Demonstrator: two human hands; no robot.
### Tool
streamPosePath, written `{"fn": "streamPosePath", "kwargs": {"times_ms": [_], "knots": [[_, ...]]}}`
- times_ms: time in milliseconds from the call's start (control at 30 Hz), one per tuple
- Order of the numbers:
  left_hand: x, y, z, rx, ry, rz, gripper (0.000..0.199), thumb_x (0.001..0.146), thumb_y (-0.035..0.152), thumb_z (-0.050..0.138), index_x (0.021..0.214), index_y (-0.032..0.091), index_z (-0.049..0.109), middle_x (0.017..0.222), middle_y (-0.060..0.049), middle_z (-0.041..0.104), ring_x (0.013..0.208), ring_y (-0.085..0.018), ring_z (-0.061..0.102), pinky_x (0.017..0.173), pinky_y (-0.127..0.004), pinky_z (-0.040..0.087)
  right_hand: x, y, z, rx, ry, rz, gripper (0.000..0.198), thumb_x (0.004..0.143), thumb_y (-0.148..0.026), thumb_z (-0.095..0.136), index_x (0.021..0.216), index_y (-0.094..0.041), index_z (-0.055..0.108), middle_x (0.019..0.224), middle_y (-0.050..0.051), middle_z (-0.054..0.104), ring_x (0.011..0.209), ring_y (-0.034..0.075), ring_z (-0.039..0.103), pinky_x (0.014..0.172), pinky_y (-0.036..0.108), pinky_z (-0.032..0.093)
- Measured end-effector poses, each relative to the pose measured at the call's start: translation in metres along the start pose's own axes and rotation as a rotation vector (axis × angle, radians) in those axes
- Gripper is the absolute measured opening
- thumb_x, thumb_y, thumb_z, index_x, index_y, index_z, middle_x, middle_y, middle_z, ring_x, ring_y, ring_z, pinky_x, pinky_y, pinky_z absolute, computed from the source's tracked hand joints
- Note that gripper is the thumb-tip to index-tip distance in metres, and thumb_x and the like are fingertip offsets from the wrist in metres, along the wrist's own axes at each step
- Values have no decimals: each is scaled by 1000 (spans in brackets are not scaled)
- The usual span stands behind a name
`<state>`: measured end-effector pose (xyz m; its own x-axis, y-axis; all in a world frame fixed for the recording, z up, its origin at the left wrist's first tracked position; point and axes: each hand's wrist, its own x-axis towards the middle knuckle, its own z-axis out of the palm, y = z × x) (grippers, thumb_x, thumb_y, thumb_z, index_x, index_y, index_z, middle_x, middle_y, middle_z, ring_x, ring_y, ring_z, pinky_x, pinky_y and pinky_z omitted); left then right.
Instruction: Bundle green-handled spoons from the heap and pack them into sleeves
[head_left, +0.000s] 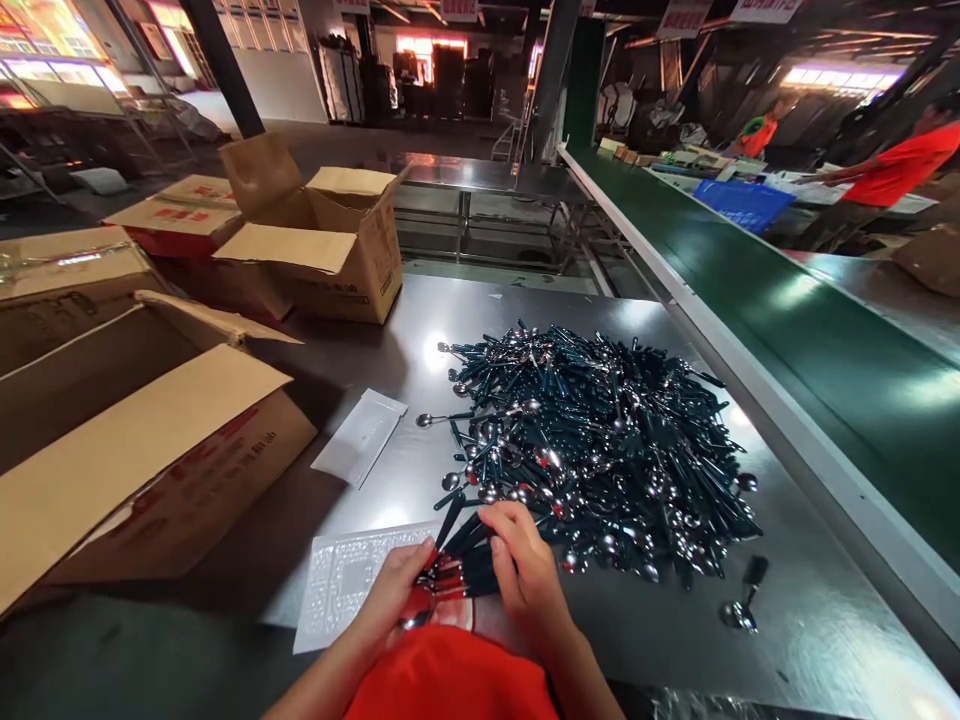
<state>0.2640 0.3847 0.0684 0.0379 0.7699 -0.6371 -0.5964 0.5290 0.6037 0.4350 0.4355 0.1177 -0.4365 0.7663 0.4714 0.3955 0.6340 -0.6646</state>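
My left hand (400, 582) is closed round several spoons (454, 570) with dark handles and shiny metal bowls, held low in front of my red shirt. The handles point up and to the right. My right hand (525, 560) has its fingers curled against the handle ends of the same bunch. Just beyond my hands lies a big heap of dark-handled spoons (600, 430) on the metal table (420, 300). A white moulded plastic tray (330, 590) lies left of my left hand, partly hidden by it. Farther off is a smaller white packet (361, 436).
Open cardboard boxes (225, 480) stand along the left, with another open box (375, 250) behind them. A green conveyor belt (750, 270) runs along the right. One loose spoon (742, 610) lies near the right edge. Two people in orange-red shirts (907, 160) stand beyond the belt beside a blue basket (742, 203).
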Motion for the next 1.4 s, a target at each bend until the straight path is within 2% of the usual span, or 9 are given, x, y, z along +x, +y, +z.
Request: {"fn": "streamPosePath", "kwargs": {"times_ms": [200, 300, 467, 600, 700, 833, 967, 1233, 1400], "knots": [[-1, -9, -1, -33, -68, -51, 44, 62, 53, 83, 67, 15, 60, 59, -3, 67, 42, -12, 55, 39, -22, 38, 1, 0, 1, -7, 30, 50, 12, 90, -20, 52, 79, -23, 46, 78, 0, 56, 71, 14, 58, 62, 24, 47], [1, -17, -3, 25, -89, -62, 51, 59, 60, 81, 70, 16, 59, 57, -1, 65, 40, -11, 53, 37, -20, 35, -1, 0, 2, -24, 82, 118, 8, 88, -19, 54, 94, -23, 50, 75, -1, 59, 66, 14, 61, 61, 25, 49], [6, -17, -10, 96, -123, -9, 55, 60, 66, 78, 65, 15, 55, 56, -1, 61, 41, -9, 51, 38, -19, 33, -4, 2, -1, -111, -48, 77, 52, 89, -19, 49, 140, -22, 39, 100, 5, 71, 82, 18, 70, 71, 29, 57], [8, -9, -13, 210, -134, 37, 60, 54, 69, 79, 58, 16, 52, 51, 3, 53, 39, -7, 41, 37, -20, 27, -6, 6, -2, -187, -66, -86, 48, 97, -35, 46, 143, -20, 39, 127, 14, 64, 113, 25, 64, 84, 34, 58], [7, -7, -11, 239, -137, 46, 58, 53, 69, 79, 56, 17, 53, 49, 3, 51, 40, -7, 39, 38, -20, 26, -6, 5, -1, -163, -70, -108, 38, 98, -42, 46, 127, -20, 55, 117, 14, 67, 103, 23, 68, 74, 31, 58], [7, -5, -6, 202, -91, 32, 50, 61, 63, 78, 59, 16, 60, 51, 0, 58, 41, -9, 46, 38, -22, 30, -6, 2, 4, -42, 50, 44, 11, 93, -27, 54, 87, -21, 61, 76, 2, 66, 69, 16, 65, 61, 26, 53], [5, -2, -9, 244, -67, -43, 52, 65, 66, 71, 60, 16, 59, 54, -3, 64, 37, -12, 51, 35, -23, 31, -10, 8, 12, 63, 165, 244, 7, 84, -25, 59, 79, -22, 62, 71, 1, 67, 65, 17, 64, 61, 26, 53], [14, -13, -19, 542, -62, -127, 60, 70, 77, 53, 67, 17, 58, 51, -2, 59, 39, -14, 51, 39, -26, 39, -31, 35, 35, 306, 77, 838, 27, 65, -47, 67, 72, -20, 66, 71, 3, 67, 71, 22, 61, 69, 33, 49], [33, -13, -31, 871, -78, 73, 63, 89, 69, 25, 89, 16, 60, 85, -11, 67, 78, -24, 66, 66, -36, 53, -62, 67, 35, 323, 231, 1060, 38, 58, -56, 69, 64, -20, 59, 58, 0, 56, 61, 19, 54, 58, 31, 46]]}}
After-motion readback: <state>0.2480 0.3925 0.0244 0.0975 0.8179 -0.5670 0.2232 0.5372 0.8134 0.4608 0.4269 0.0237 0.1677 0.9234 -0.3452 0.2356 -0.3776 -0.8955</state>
